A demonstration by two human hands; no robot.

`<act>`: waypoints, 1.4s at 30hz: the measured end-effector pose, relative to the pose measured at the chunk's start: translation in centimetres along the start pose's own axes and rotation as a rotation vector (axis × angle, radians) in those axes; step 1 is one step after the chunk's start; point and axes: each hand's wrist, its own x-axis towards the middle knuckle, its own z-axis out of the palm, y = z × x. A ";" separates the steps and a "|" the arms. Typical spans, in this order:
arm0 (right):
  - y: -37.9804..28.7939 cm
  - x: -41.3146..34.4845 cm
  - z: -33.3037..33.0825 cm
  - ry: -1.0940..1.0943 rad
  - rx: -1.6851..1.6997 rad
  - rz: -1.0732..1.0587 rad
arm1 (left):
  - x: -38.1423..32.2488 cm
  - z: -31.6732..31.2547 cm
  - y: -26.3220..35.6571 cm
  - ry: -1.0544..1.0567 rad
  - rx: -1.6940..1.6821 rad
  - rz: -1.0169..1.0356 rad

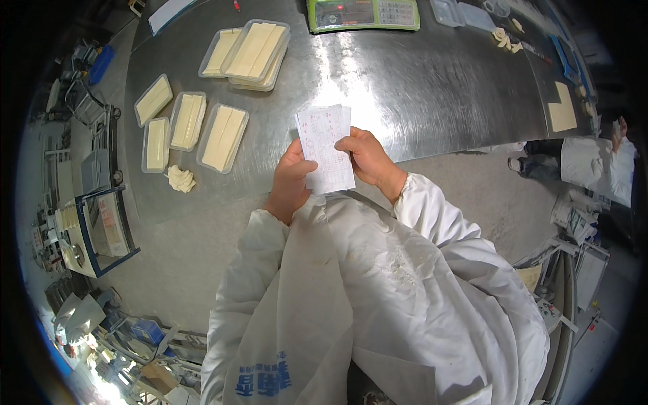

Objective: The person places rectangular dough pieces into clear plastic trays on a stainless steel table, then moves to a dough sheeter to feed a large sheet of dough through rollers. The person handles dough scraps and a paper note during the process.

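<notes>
Both hands hold a small stack of paper sheets bearing handwriting, over the near edge of a steel table. My left hand grips the left edge, thumb on top. My right hand pinches the right edge, thumb across the face. Left of the papers, clear plastic trays hold pale, flat dough-like strips; several lie apart, and others are stacked farther back. A crumpled lump of pale dough rests nearest my left hand.
A green-framed digital scale stands at the back. Empty plastic trays and pale scraps lie at the back right, with flat pale pieces at the right end. Another person in white is beyond the table at right. A wheeled cart stands left.
</notes>
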 end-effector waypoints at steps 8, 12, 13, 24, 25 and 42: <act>-0.3 -0.2 -0.2 -0.038 0.036 0.030 | 0.0 -0.1 0.1 -0.017 -0.026 -0.013; 0.1 0.0 -0.6 -0.043 0.048 0.022 | 0.1 -0.2 0.1 -0.021 -0.036 0.004; 0.1 0.0 -0.5 -0.040 0.044 0.022 | 0.1 -0.4 0.1 -0.023 -0.039 0.008; 0.3 -0.1 -0.1 -0.037 0.029 0.001 | 0.1 -0.8 0.0 -0.011 -0.055 0.025; 0.5 0.0 -0.3 -0.037 0.025 0.001 | 0.1 -0.8 0.0 -0.015 -0.061 0.026; 0.9 0.0 0.1 -0.009 -0.075 0.001 | -0.4 -0.4 0.3 0.071 -0.020 0.024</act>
